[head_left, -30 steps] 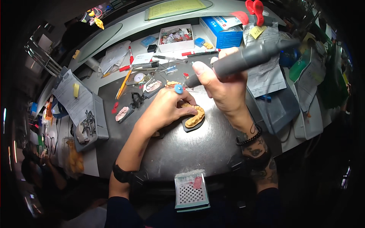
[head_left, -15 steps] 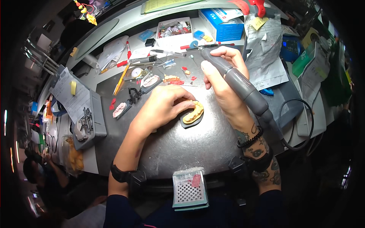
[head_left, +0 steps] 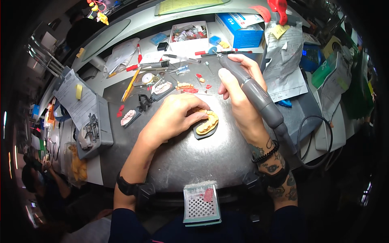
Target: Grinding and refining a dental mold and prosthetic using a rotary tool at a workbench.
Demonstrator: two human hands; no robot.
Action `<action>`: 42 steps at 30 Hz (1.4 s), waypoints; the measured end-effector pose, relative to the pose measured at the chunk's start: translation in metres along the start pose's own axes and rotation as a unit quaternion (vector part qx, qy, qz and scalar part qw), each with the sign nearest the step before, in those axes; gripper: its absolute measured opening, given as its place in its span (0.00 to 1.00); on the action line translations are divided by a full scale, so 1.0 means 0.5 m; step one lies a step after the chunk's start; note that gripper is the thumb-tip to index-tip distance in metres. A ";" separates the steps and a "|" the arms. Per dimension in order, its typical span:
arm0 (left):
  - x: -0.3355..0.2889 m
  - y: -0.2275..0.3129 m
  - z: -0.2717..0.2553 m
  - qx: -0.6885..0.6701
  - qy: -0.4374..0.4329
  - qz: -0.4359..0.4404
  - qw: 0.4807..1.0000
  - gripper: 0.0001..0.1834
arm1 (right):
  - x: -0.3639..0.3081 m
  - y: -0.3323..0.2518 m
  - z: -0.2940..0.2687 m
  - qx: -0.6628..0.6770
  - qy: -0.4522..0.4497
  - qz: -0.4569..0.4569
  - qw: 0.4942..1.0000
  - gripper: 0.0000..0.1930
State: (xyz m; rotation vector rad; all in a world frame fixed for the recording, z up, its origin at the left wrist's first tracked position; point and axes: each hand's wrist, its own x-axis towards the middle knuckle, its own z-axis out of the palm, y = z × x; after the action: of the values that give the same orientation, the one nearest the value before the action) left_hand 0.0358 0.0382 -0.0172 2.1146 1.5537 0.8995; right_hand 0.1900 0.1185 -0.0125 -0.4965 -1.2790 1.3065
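Observation:
My left hand (head_left: 172, 117) is closed on a yellow dental model (head_left: 210, 126) with a dark base, resting low over the metal bench plate (head_left: 194, 162). Its thumb and fingers grip the model's left side and hide part of it. In my right hand (head_left: 239, 91) is a dark grey rotary handpiece (head_left: 263, 103), held slantwise with its tip up and to the left. A small blue disc (head_left: 212, 50) sits on that tip, apart from the model. Near my left hand lie a pink-white dental cast (head_left: 162, 88), a smaller cast (head_left: 128, 117) and a black articulator (head_left: 144, 102).
Pens, a yellow pencil (head_left: 130, 86), burs and red wax scraps lie behind my hands. A box of small parts (head_left: 189, 34) and a blue carton (head_left: 241, 32) stand at the back. A grey bin (head_left: 103, 125) is left; a perforated tray (head_left: 201, 206) hangs at the front edge. The handpiece cord (head_left: 302, 139) loops right.
The whole view has shifted slightly. The handpiece has moved a little to the right, and its disc now appears narrower. My left hand keeps its hold on the dental model.

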 end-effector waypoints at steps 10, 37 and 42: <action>-0.003 0.017 -0.019 -0.052 0.027 -0.012 0.998 0.07 | -0.059 -0.129 -0.054 -0.147 -0.040 -0.004 0.988 0.08; -0.538 0.072 -0.157 -0.176 0.359 -0.141 0.906 0.14 | -0.450 -0.188 -0.540 -0.282 -0.177 0.454 0.827 0.14; -0.572 0.077 -0.122 -0.176 0.368 -0.157 0.899 0.15 | -0.676 -0.069 -0.704 -0.188 -0.109 0.720 0.659 0.39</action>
State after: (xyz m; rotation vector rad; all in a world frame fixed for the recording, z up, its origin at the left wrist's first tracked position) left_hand -0.0329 -0.2483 -0.0279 1.2636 1.7981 1.8193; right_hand 0.5905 -0.0623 -0.2274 -1.9847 -1.2831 2.4133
